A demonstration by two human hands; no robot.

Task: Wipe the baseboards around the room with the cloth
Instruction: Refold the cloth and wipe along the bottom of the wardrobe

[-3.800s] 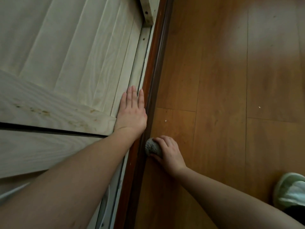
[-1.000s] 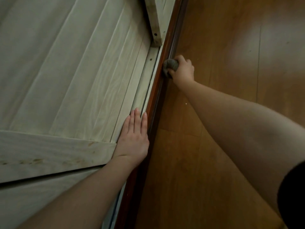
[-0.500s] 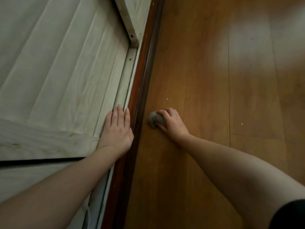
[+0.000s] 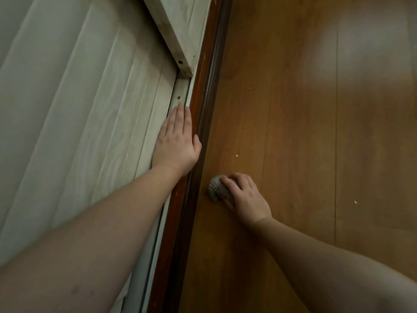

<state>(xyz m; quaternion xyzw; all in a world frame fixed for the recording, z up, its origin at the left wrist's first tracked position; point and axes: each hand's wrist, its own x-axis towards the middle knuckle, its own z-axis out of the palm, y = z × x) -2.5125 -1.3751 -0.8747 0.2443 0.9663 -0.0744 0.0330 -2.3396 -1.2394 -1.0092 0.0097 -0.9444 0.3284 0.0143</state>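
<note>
Baseboard (image 4: 204, 123): dark red-brown moulded strip, running from about 12 o'clock down to 7 o'clock, dividing the pale panelling from the wood floor.

Cloth (image 4: 216, 188): grey, knobbly, bunched into a ball, sitting just below centre on the floor side of the baseboard, near it; whether it is touching the strip cannot be told.

Right hand (image 4: 246, 197): coming in from 4 o'clock, fingers curling over the cloth and gripping it, knuckles facing up.

Left hand (image 4: 176, 143): coming in from 8 o'clock, fingers lying straight and close together, palm resting flat on the pale panelling (image 4: 90, 109) just beside the baseboard, fingertips pointing toward 12 o'clock.

Wood floor (image 4: 316, 132): orange-brown boards filling the 1 to 5 o'clock side, showing a pale glare patch at 1 o'clock and a few white specks.

Pale plank (image 4: 180, 30): leaning across the panelling at 11 o'clock, its end reaching the baseboard.
</note>
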